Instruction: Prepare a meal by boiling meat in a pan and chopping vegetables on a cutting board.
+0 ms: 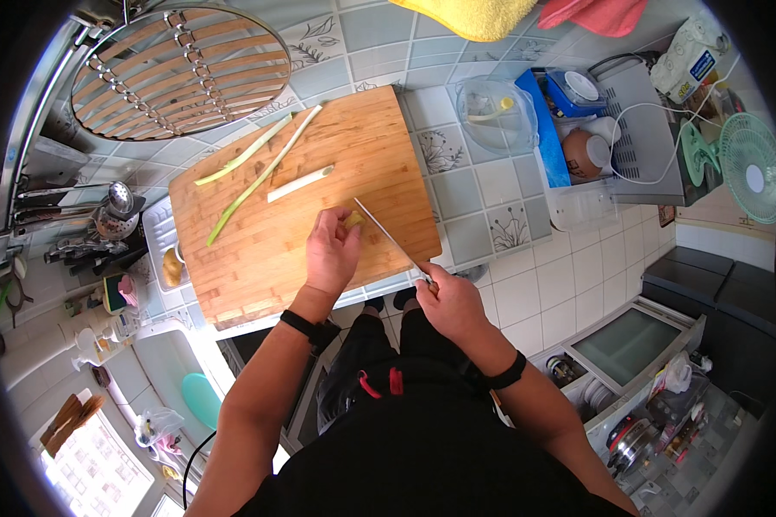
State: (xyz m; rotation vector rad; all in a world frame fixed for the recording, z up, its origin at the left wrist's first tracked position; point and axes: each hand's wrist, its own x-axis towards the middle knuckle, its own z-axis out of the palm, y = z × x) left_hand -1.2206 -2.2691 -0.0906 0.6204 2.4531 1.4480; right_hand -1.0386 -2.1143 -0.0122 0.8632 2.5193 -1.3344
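Note:
A wooden cutting board (233, 278) lies on the tiled counter before me. Over its lower middle, my left hand (335, 242) holds a small yellowish piece of food (354, 220), perhaps ginger, between thumb and fingers. My right hand (449, 300) grips the handle of a kitchen knife (388, 234) at the board's right front edge; the blade points up and left, its tip close to the yellowish piece. Beyond my left hand lies a thick white leek or scallion section (301, 183). Two longer green stalks, one slim (258, 181) and one split-looking (246, 150), lie on the board's left side.
A white tray (152, 226) with a potato-like item (172, 267) touches the board's left side. Hanging ladles (121, 198) and a slatted round rack (181, 71) are at upper left. A clear plastic bowl (496, 116) and blue-edged bin (543, 129) stand right; the sink (168, 362) is lower left.

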